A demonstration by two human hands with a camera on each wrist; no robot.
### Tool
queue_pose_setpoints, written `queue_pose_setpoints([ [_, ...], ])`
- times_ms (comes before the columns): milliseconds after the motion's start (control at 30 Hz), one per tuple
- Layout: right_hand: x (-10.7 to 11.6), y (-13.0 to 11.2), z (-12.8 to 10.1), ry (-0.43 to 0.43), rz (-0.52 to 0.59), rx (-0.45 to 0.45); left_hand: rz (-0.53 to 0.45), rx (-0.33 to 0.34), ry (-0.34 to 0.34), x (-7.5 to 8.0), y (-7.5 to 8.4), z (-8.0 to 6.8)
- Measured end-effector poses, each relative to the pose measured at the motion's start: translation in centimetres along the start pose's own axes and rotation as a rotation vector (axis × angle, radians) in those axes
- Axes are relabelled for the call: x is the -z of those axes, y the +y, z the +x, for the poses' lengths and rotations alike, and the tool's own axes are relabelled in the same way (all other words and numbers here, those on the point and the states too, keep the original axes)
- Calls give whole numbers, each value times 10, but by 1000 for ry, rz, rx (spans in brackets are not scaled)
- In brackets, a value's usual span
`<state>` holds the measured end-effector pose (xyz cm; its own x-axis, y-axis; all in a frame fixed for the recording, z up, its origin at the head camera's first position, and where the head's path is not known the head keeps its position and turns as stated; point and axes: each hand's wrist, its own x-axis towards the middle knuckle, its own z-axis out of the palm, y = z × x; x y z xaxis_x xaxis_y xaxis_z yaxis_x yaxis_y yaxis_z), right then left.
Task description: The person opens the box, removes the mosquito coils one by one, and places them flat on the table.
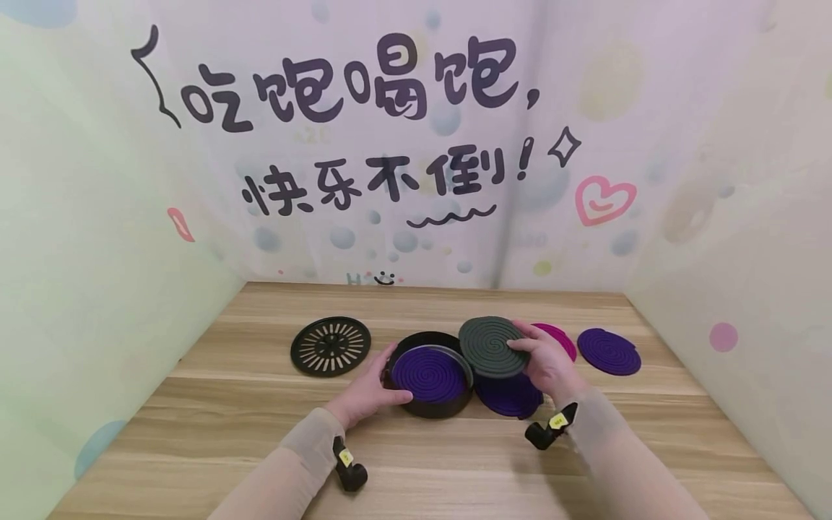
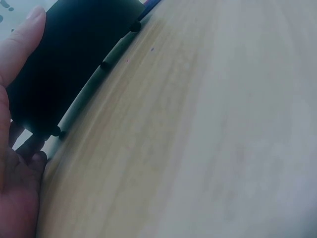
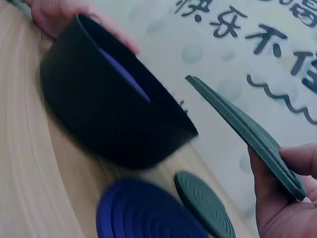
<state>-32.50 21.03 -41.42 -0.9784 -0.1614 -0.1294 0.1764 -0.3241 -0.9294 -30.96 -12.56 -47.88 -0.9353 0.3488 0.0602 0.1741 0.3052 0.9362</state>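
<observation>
A round black holder (image 1: pixel 437 412) stands on the table with a purple spiral coaster (image 1: pixel 429 375) inside it. My left hand (image 1: pixel 364 390) grips the holder's left side, thumb at the front and fingers around the back. In the left wrist view, small feet show under the holder (image 2: pixel 74 59). My right hand (image 1: pixel 549 365) pinches a grey-green spiral coaster (image 1: pixel 490 347) by its right edge, thumb on top, raised just right of the holder. In the right wrist view this held coaster (image 3: pixel 247 131) tilts beside the holder (image 3: pixel 109 104), apart from it.
A black slotted disc (image 1: pixel 331 347) lies left of the holder. Under the held coaster lies a purple coaster (image 1: pixel 510 397), with another grey-green coaster (image 3: pixel 205 206) behind it. Further right are a magenta coaster (image 1: pixel 559 338) and another purple one (image 1: pixel 609 352). Printed fabric walls (image 1: pixel 715 217) enclose the table.
</observation>
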Motion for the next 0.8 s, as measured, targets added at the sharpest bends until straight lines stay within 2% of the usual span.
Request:
queue_pose_setpoints([
  [267,41,-1,-15,60,28,-39,18,5,-4,1,0,0],
  [533,79,1,-29,72,21,-45,37,5,13,0,0,-1],
  [667,97,2,-36,68,33,-38,26,-7,11,-1,7,-4],
  [800,113,3,-42,79,31,-44,12,0,-19,0,22,-10],
])
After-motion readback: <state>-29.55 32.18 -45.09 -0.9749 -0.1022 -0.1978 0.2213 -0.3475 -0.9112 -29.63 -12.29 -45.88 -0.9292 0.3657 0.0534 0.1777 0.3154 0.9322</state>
